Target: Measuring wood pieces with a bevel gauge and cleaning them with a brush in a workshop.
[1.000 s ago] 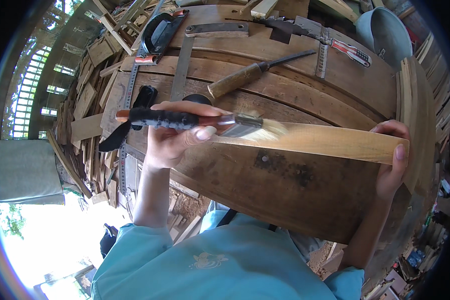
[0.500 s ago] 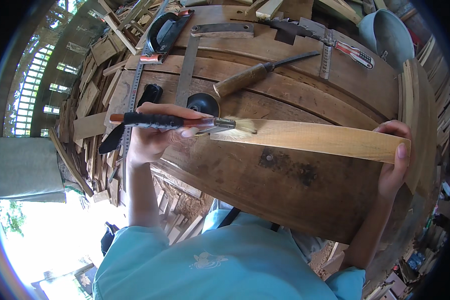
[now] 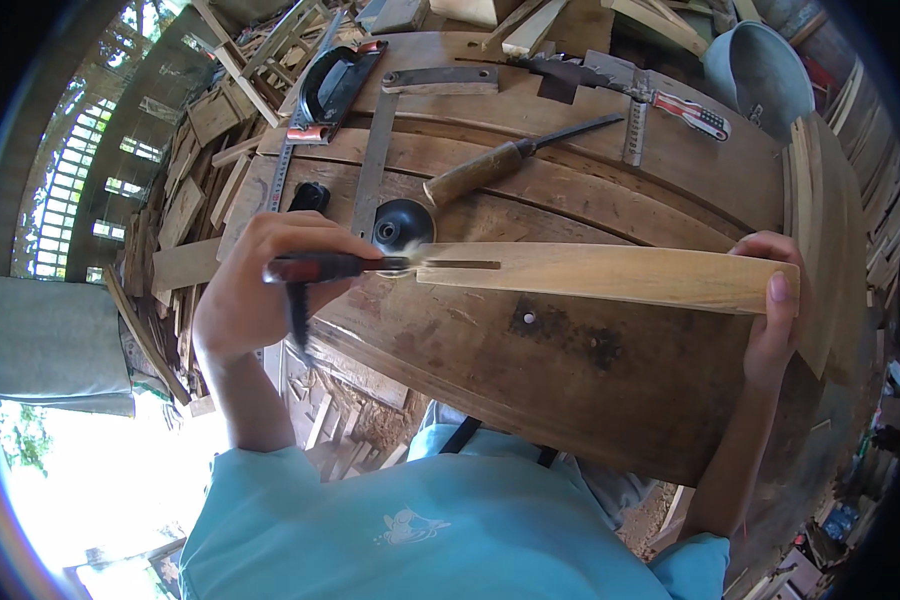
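Observation:
My left hand (image 3: 260, 280) is closed round the dark red handle of a bristle brush (image 3: 320, 267), which has a dark strap hanging below it. The pale bristles, slightly blurred, are at the left end of a flat light wooden strip (image 3: 610, 275). A narrow slot runs in from that end of the strip. At the strip's right end, my right hand (image 3: 778, 300) grips it with the thumb on the upper face and the fingers behind. The strip is held over the brown wooden workbench (image 3: 450, 335). Just beyond the brush stands a small round black cup (image 3: 404, 222).
Past the strip lie a chisel (image 3: 480, 172), a square with a wooden stock (image 3: 440, 81), a black-handled tool (image 3: 338, 88) and a red-handled tool (image 3: 690, 114). A grey basin (image 3: 760, 75) stands far right. Scrap wood (image 3: 185, 200) is heaped left of the bench.
The brush has moved left off the strip's slotted part to its end, and my left hand has turned over. My right hand and the strip have shifted slightly left.

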`<state>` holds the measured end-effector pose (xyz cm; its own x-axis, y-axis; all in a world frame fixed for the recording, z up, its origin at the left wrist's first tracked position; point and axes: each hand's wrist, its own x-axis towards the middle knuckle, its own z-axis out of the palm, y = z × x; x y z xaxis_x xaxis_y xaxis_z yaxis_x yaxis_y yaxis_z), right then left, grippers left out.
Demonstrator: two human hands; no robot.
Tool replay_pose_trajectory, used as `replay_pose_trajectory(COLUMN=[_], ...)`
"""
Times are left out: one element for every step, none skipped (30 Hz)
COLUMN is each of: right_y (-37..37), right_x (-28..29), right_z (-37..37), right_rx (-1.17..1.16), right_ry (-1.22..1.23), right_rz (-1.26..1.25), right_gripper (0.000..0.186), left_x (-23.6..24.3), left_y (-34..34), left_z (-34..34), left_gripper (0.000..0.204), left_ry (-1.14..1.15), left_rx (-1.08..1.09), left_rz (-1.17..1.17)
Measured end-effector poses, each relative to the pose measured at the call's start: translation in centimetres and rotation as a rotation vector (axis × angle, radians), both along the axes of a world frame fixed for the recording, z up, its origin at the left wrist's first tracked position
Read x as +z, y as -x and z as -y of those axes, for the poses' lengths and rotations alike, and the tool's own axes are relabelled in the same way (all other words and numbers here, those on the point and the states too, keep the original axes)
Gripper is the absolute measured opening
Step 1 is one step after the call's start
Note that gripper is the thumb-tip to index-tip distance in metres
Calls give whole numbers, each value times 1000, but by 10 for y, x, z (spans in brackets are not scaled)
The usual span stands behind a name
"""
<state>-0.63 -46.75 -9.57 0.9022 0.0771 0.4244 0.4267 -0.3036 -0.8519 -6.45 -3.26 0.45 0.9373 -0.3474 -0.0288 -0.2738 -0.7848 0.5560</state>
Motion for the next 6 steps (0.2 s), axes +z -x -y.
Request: replay_pose_trajectory(right_y=[0,1,2,2,2,2], right_x=[2,4,4,3,2,2], right_z=[-1,-2,-3,-2,-1,1], right_rx=[-6,-2,1,-6,2,12], right_ry=[-3,-9,-14,-16,-12,-8], right_rz=[5,3,-2,0,-16,-31], right_gripper=[48,48,48,48,49,50], left_x=[-4,1,8,13,15,17], left_y=[2,0,-2,-5,-8,-12], left_z=[-2,2,10,17,23,30], left_gripper=[28,28,27,26,24,23], left_ry=[-10,-13,-60,-108,-78,-48], left_rx=[6,0,-1,-2,-68,-132], left_rz=[72,76,-5,-86,-49,-11])
